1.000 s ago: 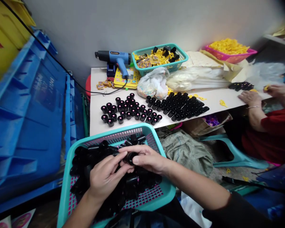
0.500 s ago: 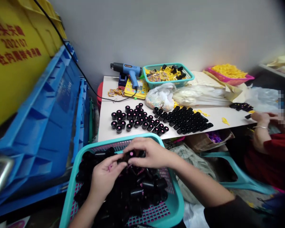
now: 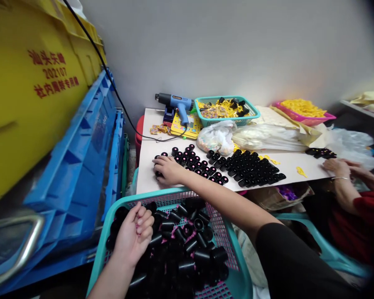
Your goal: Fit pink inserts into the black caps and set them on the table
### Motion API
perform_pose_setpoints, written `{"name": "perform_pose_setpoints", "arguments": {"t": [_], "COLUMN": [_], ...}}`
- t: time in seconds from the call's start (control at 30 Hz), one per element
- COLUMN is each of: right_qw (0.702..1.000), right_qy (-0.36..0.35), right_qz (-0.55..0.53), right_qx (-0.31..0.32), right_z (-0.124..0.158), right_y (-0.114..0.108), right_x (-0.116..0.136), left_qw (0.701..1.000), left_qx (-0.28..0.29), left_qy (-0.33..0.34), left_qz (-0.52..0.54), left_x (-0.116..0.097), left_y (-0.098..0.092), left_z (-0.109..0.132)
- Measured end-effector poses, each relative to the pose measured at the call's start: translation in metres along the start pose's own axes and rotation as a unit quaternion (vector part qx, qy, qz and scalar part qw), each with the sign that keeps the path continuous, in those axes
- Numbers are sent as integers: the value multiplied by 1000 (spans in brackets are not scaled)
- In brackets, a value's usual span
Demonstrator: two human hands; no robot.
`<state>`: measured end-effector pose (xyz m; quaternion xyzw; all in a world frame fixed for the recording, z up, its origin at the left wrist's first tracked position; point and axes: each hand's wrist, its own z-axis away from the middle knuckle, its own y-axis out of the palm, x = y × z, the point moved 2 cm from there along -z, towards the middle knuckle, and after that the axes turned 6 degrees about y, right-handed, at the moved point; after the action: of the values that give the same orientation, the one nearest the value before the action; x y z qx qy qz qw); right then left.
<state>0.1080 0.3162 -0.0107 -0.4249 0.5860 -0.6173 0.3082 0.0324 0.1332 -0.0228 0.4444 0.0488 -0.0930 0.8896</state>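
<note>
My right hand (image 3: 168,170) reaches across to the left end of the table, its curled fingers around short black cylinders, mostly hidden beneath them. Beside it stand upright black cylinders with pink centres (image 3: 202,164) in loose rows. My left hand (image 3: 135,232) is closed, palm up, above the left side of a turquoise basket (image 3: 241,253). A little pink shows between its fingers, from small pink pieces. Loose black cylinders (image 3: 187,265) lie jumbled in the basket, some with pink bits among them.
A blue heat gun (image 3: 177,103) with a black cord (image 3: 112,79) stands at the back left. Behind the rows sit plastic bags (image 3: 216,137) and a turquoise basket of yellow parts (image 3: 227,119). Blue crates (image 3: 68,158) rise at left. A co-worker's hands (image 3: 339,168) are at right.
My hands have parted. The right went from above the basket to the rows on the table, while the left drew back and curled shut. The view has shifted slightly.
</note>
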Motion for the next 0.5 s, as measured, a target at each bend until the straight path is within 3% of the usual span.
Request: {"name": "perform_pose_setpoints", "arguments": {"t": [0.13,0.23,0.37,0.5], "right_qw": [1000,996,979,980], "right_qy": [24,50,5,-39], "right_qz": [-6,-54,-180,-192], "right_qx": [-5,-41,-91,-33], "right_z": [1,10,47,97], "right_y": [-7,-21,-50,-71], "right_x": [-17,-13,23,62], "left_qw": [999,999,999,996], "left_qx": [26,23,11,75], "left_qy": [-21,-37,-37,-33], "left_qz": [8,10,-22,-39], "left_x": [4,7,11,20], "left_y": [4,10,18,22], "left_z": [1,5,10,13]}}
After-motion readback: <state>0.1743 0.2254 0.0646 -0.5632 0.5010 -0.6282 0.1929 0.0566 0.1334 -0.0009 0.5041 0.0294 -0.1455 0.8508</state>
